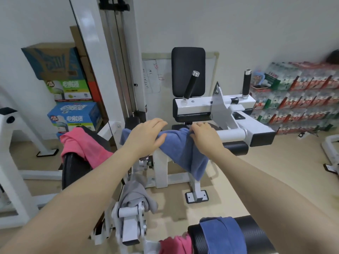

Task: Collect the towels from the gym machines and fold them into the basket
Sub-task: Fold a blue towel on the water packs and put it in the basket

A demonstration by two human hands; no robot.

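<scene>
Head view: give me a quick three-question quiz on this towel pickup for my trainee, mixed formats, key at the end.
1. True or false: both hands are on the blue towel draped over the white machine bar.
2. Multiple choice: the grey towel hangs A) on the black backrest, B) on the white machine linkage below the left hand, C) on the cardboard boxes.
3. Fill in: the pink towel at left lies over a ____ pad.

Key
1. True; the right hand grips its top edge and the left hand rests on it.
2. B
3. black
</scene>
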